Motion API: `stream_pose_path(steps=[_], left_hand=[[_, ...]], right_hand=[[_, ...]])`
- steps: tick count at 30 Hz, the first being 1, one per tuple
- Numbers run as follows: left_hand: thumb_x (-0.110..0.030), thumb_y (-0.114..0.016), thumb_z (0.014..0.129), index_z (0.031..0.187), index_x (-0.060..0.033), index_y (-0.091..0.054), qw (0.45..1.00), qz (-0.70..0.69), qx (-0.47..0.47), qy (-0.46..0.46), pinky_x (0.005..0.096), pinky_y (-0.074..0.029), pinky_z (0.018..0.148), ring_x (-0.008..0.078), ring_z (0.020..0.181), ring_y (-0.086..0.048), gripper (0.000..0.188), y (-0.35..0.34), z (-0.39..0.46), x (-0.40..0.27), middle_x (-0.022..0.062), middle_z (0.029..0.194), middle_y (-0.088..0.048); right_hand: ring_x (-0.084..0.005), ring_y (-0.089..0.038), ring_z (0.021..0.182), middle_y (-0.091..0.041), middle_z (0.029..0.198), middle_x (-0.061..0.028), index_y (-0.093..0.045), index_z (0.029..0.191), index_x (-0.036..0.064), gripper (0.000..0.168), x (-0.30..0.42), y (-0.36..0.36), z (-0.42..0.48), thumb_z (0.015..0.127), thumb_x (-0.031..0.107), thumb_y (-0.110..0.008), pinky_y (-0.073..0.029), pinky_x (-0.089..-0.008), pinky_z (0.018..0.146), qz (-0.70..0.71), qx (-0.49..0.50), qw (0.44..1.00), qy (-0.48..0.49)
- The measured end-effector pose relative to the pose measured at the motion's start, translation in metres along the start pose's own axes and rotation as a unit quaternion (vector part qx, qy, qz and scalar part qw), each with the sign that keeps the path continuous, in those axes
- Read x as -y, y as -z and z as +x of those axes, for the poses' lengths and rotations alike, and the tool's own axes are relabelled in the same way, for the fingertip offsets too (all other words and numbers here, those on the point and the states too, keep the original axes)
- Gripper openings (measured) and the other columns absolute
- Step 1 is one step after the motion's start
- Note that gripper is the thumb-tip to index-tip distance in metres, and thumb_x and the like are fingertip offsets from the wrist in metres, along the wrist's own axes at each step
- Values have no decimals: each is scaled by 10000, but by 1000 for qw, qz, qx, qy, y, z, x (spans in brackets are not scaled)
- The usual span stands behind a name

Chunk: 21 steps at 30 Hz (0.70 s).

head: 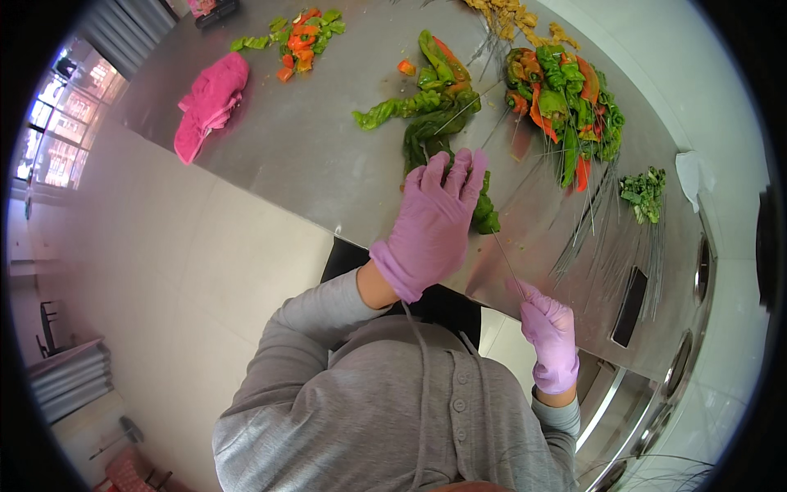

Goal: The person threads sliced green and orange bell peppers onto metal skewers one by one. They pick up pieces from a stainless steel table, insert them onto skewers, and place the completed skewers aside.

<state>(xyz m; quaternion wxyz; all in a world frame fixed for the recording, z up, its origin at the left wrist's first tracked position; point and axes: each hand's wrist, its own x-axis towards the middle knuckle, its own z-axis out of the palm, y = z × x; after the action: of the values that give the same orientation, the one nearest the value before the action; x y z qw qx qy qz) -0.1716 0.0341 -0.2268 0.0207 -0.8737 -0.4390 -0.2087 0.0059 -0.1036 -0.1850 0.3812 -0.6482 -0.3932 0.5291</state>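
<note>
My left hand (439,215), in a pink glove, lies over dark green peppers, its fingers spread on them; what the fingertips grip is hidden. By its right side, green pepper pieces (486,212) are threaded on a thin metal skewer (507,258). My right hand (547,329), gloved alike, pinches the skewer's lower end. Beyond the left hand lies a loose pile of green and red peppers (442,104). A larger heap of skewered green and red peppers (569,98) lies to the right, its metal skewers (590,215) pointing towards me.
On the steel table (295,147) lie a pink cloth (212,101), cut pepper pieces (301,40), yellowish-brown skewered food (516,18) and a small skewered green bunch (644,194). A dark rectangular object (629,307) is near the right edge. A white wall with a white cloth or paper (695,178) borders the table.
</note>
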Motion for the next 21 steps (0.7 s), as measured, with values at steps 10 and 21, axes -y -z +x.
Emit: stream_pose_path(steps=[10,21], left_hand=[[44,-488,702,1397,22,-216,886,-426,-136,118,348,-298,1006,257,1144,-421,746,33,-25,31,167,1280,-411],[-319,-619,768,1416,-10,-181,531,-831,104,129,404,-248,1057,272,1275,-351,841,32,-33,17,145,1400,-328]], right_hand=[[-9,-399,566,-612,800,5,-585,1139,-41,332,-21,13,-22,830,-81,-471,-312,-163,520,74,3,994,82],[-2,-346,570,-445,688,81,-512,1236,-23,364,3,-44,2,876,-10,-462,-276,-153,518,206,71,973,82]])
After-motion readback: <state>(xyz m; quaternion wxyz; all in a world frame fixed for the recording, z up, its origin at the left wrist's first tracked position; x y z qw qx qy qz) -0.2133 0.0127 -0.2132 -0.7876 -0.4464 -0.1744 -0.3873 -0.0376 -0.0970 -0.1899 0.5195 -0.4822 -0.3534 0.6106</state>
